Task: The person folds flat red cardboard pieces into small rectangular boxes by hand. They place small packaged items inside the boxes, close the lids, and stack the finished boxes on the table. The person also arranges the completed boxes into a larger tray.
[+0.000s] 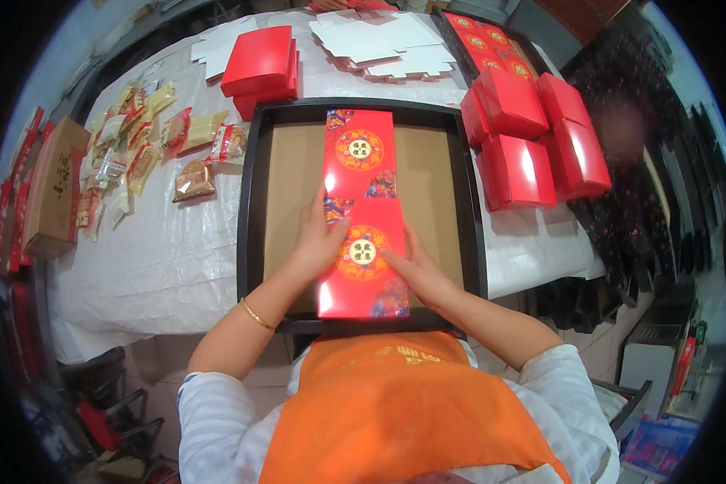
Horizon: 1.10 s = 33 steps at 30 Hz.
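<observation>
Both my hands hold a red gift box (361, 294) with a round gold-and-red emblem on its lid, one hand at each side. My left hand (321, 238) wraps its left side, thumb on the lid. On the right side, my right hand (418, 262) grips it with the thumb near the emblem. A second matching gift box (359, 179) lies directly beyond it, in line with it. Both are over a black-rimmed tray (253, 202) with a tan bottom; whether the near box rests on that bottom I cannot tell.
Several plain red boxes (518, 169) are stacked right of the tray, more red boxes (258, 60) beyond it at left. Wrapped snacks (194, 181) lie scattered on the left beside a cardboard carton (55, 189). White flat cartons (371, 39) and another filled tray (486, 40) stand farther back.
</observation>
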Available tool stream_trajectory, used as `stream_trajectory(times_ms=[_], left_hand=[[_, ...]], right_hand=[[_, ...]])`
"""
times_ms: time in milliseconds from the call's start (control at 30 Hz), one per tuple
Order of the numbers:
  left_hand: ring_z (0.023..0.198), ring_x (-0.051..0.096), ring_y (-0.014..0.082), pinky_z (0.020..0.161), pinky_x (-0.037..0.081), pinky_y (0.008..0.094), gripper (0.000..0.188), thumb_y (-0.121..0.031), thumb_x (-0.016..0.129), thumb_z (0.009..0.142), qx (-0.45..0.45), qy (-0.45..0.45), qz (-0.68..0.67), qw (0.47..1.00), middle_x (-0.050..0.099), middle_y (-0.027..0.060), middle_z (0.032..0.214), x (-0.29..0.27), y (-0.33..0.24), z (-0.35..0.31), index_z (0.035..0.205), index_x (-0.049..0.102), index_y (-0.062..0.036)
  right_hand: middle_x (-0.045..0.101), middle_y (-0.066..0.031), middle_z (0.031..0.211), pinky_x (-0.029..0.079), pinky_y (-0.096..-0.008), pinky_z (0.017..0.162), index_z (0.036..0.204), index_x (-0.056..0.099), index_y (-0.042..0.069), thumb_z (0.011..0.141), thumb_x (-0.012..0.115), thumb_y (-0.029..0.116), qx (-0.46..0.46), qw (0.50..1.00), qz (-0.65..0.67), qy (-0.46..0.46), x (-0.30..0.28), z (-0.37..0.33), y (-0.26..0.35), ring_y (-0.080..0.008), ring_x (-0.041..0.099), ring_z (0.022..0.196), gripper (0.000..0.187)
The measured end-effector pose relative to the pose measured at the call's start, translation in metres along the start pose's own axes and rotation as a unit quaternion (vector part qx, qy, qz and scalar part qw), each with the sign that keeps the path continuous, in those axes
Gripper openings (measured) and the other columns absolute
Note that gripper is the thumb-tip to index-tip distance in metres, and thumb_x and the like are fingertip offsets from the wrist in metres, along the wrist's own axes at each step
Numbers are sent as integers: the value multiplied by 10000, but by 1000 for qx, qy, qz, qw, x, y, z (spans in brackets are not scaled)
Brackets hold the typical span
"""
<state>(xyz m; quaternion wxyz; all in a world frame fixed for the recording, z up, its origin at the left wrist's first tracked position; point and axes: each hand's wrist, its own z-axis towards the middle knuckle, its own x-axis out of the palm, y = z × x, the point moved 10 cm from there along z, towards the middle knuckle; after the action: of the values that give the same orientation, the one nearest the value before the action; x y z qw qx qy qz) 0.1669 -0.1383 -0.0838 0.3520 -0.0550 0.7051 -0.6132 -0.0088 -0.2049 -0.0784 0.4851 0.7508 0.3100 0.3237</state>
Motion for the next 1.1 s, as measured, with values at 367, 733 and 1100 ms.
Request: stream_trajectory(times_ms=[367,733,1100], left_hand=[[1295,480,205,1092,392,330,776,-171,599,992,-55,13,-154,986,433,193,1464,7,27,-18,1553,109,50],[1278,500,210,1075,405,358,761,-325,687,928,-133,226,-106,959,531,177,1374,-4,-34,-117,1468,315,61],[1243,553,279,1033,447,391,814,-169,713,899,-69,179,-29,981,550,221,1346,-9,-42,-107,1524,224,10]], right_hand=[[405,-203,1490,392,-351,1096,1525,174,-28,997,571,152,-54,995,-34,-73,-9,24,-13,-231,451,1333,684],[452,-199,1442,442,-344,1053,1510,208,-23,1011,552,151,-1,995,83,-54,-6,20,-18,-208,498,1276,630],[523,-207,1368,466,-343,1008,1482,289,-24,1009,561,172,-29,997,-10,-68,-12,29,-1,-221,551,1210,580]])
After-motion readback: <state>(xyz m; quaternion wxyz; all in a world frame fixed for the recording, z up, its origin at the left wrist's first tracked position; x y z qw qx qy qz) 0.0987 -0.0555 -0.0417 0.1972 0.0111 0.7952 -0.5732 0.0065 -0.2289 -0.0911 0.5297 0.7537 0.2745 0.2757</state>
